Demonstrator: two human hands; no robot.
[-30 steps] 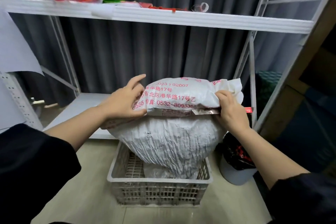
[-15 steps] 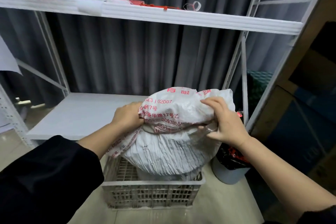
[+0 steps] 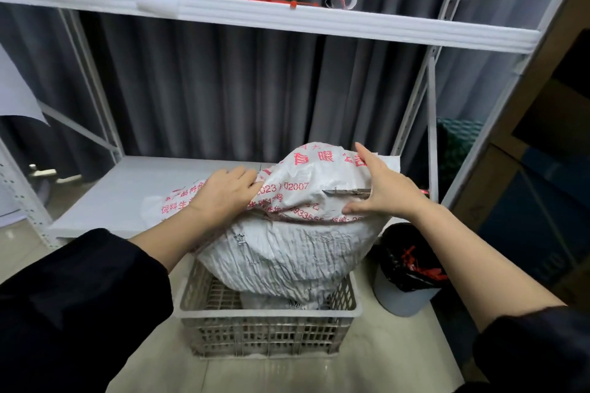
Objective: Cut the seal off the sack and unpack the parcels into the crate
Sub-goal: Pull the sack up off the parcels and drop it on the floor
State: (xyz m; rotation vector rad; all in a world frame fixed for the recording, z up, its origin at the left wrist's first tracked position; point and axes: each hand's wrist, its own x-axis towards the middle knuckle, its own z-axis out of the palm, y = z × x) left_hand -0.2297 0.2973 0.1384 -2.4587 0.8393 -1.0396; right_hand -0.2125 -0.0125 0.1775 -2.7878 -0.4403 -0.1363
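Note:
A bulging white woven sack (image 3: 287, 252) with red printing stands in a pale plastic crate (image 3: 271, 332) on the floor. Its printed top is folded over towards me. My left hand (image 3: 223, 195) grips the sack's folded cloth on the left, fingers bent over it. My right hand (image 3: 386, 188) lies on the right of the sack's top with forefinger and thumb spread. It holds a pair of scissors (image 3: 344, 191); the metal blades stick out leftwards from under the palm. A few wrapped parcels (image 3: 297, 301) show in the crate under the sack.
A grey bin (image 3: 402, 300) with a black liner and red scraps stands right of the crate. Behind the sack is a low white shelf board (image 3: 121, 188) of a metal rack, with an upper shelf (image 3: 319, 22) carrying bags and red bits. Dark curtain behind.
The sack's top has been pushed over and flattened. My right hand went from clutching the cloth to lying spread on it, and the scissor blades now show. My left hand slid up onto the fold.

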